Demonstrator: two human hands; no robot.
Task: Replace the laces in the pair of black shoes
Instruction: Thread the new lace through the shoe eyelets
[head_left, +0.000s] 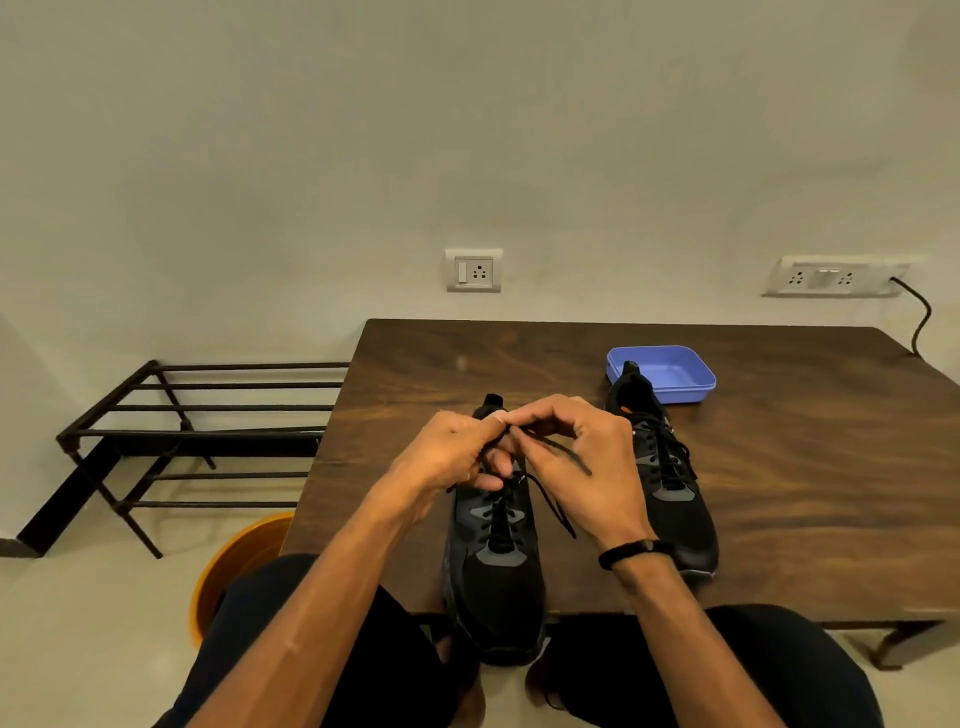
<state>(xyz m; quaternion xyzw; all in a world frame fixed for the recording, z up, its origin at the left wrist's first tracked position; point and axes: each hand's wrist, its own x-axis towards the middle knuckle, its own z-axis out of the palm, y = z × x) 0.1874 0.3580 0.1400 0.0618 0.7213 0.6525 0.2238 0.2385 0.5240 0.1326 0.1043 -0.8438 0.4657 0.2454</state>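
Head view: a seated person is working over a dark wooden table (779, 467), both hands meeting above the top of the nearer black shoe (496, 582). That shoe is sitting at the table's near edge, its toe hanging over the edge toward the person's knees, its heel pointing at the wall. The left hand (457, 457) is curling its fingers and pinching the black lace (550, 499) at the shoe's top eyelets; the right hand (582, 457), a black band (631, 552) circling its wrist, is pinching the same lace between thumb and forefinger, with a loose end trailing down across the shoe toward the wrist. Lower rows of the lace are already running through the eyelets.

A second black shoe (670, 483) is lying just to the right of the first, laced, its heel touching or just in front of a blue plastic tray (675, 371) toward the table's far edge. Beyond the table's left edge a dark metal rack (208, 431) is standing against the wall, and an orange tub (234, 561) is showing on the floor by the near left corner. Two wall sockets (474, 270) are sitting above the far edge, a black cable (922, 317) hanging from the right one.
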